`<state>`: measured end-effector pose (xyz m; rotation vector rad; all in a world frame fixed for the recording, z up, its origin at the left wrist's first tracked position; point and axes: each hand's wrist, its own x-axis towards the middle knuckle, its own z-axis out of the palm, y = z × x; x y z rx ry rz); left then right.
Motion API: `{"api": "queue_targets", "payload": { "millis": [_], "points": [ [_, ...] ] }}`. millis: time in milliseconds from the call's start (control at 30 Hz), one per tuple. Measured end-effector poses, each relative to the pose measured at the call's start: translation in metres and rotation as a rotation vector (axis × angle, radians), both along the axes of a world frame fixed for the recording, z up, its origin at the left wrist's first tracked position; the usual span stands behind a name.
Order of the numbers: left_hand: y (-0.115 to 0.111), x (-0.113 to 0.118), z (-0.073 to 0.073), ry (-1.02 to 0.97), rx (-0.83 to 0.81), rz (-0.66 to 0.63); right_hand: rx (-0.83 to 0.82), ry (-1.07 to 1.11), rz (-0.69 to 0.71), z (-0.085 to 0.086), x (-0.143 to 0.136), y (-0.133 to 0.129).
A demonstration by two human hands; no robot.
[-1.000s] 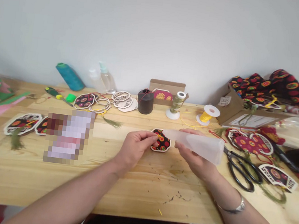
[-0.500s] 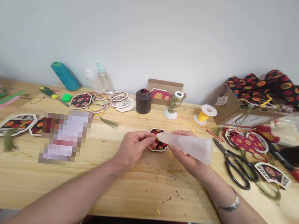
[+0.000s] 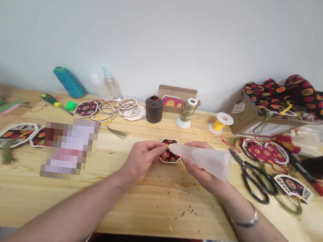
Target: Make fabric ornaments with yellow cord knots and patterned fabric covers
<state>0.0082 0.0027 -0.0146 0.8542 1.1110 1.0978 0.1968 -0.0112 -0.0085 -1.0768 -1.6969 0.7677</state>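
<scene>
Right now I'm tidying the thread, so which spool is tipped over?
The teal spool, furthest left of the four, lies tipped over; the black spool, olive spool and yellow spool all stand upright.

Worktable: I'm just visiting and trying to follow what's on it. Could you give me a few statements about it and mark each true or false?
1. The right hand holds a frosted bottle. True.
2. The scissors lie to the left of both hands. False: they lie to the right, near the right forearm.
3. The spool of yellow thread is held in the left hand. False: it stands on the table; that hand's fingertips are at the patterned piece.
4. The blue-green thread cone is tilted. True.
5. The silver bracelet is on the left wrist. False: it is on the right wrist.
</scene>
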Motion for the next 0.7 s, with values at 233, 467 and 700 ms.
{"api": "queue_targets", "payload": {
  "millis": [233, 467, 700],
  "points": [
    [-0.002, -0.002, -0.007, 0.074, 0.125, -0.043, 0.064, 0.015, -0.087, -0.005, 0.001, 0.005],
    [-0.001, -0.002, -0.006, 0.123, 0.118, -0.021, 0.169, 0.284, -0.191, -0.008, -0.003, 0.013],
    [0.001, -0.004, -0.007, 0.131, 0.132, -0.032, 0.262, 0.137, -0.079, 0.008, 0.009, 0.025]
  ]
}}
